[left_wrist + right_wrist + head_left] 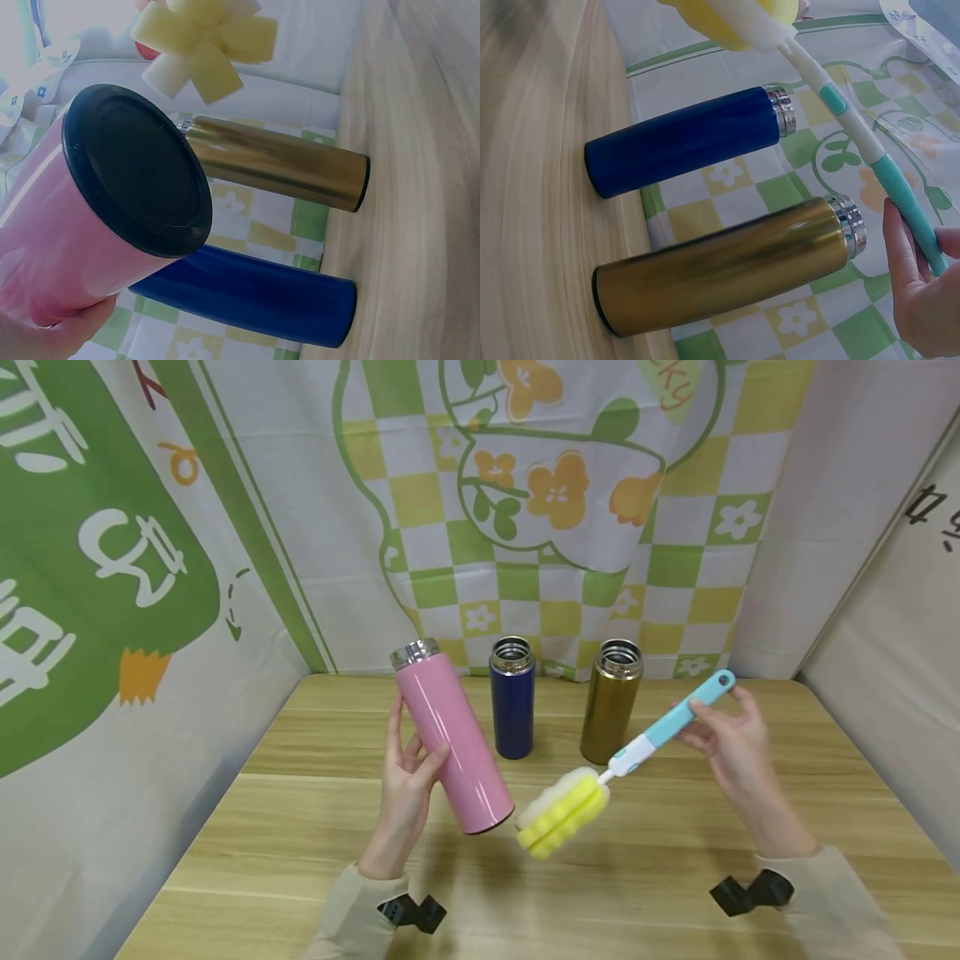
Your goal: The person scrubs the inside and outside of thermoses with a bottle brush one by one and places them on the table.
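The table (277, 835) has a pale wood grain. Near its far edge, a blue bottle (514, 714) and a gold bottle (611, 714) stand upright, apart.

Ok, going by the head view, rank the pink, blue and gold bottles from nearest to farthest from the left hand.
1. Pink bottle: held tilted in the left hand.
2. Blue bottle: upright, just to the right, beyond the pink one.
3. Gold bottle: upright, farther right, past the blue one.
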`<state>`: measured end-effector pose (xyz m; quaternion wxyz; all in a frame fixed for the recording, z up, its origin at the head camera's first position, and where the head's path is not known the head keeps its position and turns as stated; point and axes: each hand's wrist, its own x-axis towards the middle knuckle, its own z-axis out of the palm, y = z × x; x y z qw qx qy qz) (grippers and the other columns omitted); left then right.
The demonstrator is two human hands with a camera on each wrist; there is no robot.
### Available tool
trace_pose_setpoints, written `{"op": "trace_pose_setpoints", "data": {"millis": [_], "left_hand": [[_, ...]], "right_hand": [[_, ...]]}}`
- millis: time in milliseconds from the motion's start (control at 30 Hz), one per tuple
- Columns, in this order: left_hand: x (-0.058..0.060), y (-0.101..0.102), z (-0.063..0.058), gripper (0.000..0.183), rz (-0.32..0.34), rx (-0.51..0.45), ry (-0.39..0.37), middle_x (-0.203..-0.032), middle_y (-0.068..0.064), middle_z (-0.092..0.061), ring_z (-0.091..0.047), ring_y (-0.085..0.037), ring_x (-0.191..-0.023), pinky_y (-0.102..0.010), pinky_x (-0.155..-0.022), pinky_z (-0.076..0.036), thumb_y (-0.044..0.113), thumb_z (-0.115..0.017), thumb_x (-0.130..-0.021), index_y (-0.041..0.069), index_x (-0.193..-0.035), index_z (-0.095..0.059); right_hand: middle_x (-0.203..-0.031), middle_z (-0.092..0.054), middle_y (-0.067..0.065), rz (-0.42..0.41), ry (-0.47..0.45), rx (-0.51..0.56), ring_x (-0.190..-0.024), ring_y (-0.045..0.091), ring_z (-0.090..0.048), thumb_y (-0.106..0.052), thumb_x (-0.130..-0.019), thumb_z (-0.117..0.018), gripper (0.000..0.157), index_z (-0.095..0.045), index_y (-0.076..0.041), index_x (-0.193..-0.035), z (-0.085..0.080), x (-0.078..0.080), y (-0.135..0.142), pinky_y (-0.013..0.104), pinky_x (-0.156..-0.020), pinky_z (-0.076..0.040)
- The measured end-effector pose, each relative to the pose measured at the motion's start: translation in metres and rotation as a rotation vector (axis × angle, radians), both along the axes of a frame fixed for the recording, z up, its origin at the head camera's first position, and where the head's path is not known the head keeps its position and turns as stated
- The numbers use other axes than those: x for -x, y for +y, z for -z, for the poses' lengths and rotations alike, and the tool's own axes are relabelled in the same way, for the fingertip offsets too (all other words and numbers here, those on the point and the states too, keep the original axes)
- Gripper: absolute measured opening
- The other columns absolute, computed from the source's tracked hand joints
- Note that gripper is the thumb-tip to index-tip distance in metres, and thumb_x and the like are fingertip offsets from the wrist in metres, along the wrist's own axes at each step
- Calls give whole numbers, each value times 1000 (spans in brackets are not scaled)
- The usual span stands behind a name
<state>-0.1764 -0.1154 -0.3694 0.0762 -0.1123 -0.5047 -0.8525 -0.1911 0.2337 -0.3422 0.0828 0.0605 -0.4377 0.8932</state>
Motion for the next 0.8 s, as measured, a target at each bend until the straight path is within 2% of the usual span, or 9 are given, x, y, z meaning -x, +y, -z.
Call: {"op": "trace_pose_setpoints", "data": {"millis": [167, 333, 533, 600, 700, 800], "left_hand": [[0, 1, -3, 83, -17, -14, 1, -122, -14, -45, -54, -23, -102, -36, -83, -46, -10, -49, -82, 29, -142, -7], [0, 3, -3, 83, -26, -40, 6, -122, -14, -44, -55, -22, -100, -36, -82, -47, -12, -46, -82, 31, -141, -7], [-3, 7, -6, 83, -38, -90, 17, -122, -14, -44, -55, -23, -100, -38, -83, -46, -12, -44, -83, 33, -141, -7], [-4, 8, -8, 82, -43, -103, 21, -122, -14, -43, -55, -23, -100, -38, -83, -46, -12, -45, -83, 33, -141, -6], [-4, 11, -9, 82, -51, -115, 34, -123, -14, -43, -54, -23, -100, -38, -84, -45, -12, -44, -84, 32, -141, -6], [-4, 13, -11, 82, -62, -131, 49, -124, -15, -42, -54, -24, -102, -38, -84, -46, -13, -44, -84, 32, -141, -6]], "right_hand": [[-77, -66, 13, 24, -32, -27, -71, 23, -65, 8, -81, -56, 50, -27, -13, -116, 2, 2, -5, 35, -66, -51], [-78, -65, 12, 59, -62, -60, -73, 22, -65, 5, -80, -58, 61, -19, -10, -124, 3, 1, -9, 34, -67, -51], [-76, -66, 11, 100, -22, -76, -71, 21, -65, 3, -78, -62, 55, -25, -11, -116, 10, 3, -13, 35, -68, -50], [-77, -66, 12, 106, 9, -67, -71, 23, -65, 2, -78, -63, 52, -27, -11, -114, 21, 9, -11, 37, -68, -50], [-77, -66, 12, 136, 0, -105, -70, 23, -65, -2, -78, -64, 53, -27, -10, -115, 34, 15, -12, 38, -70, -50], [-81, -66, 13, 139, -7, -133, -70, 25, -65, -3, -79, -64, 56, -25, -10, -119, 54, 27, -8, 41, -72, -49]]}}
